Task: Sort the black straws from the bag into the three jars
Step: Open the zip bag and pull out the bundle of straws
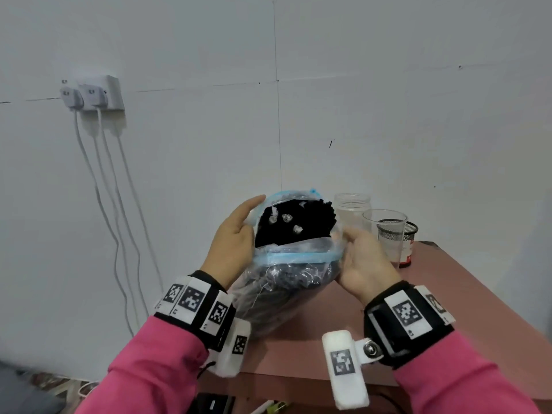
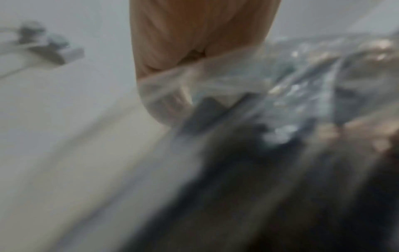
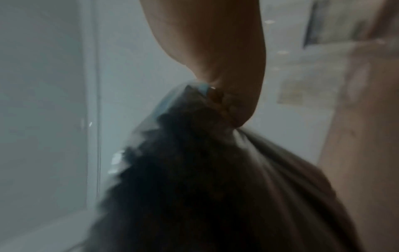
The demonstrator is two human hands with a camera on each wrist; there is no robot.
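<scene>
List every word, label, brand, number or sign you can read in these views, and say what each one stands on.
No text can be read in any view.
Red container behind the clear cup: a white label with print, too small and blurred to read.
Wristband tags on the left wrist and right wrist: black-and-white square code patterns, with tiny marks beneath that are illegible.
Wall chargers: small marks, unreadable.
Both wrist views: too blurred, no lettering.

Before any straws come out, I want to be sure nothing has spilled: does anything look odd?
Nothing has spilled. One oddity: small clear crumpled bits sit on the black straws in the open bag, held by the left hand and right hand. I cannot tell what they are.
</scene>
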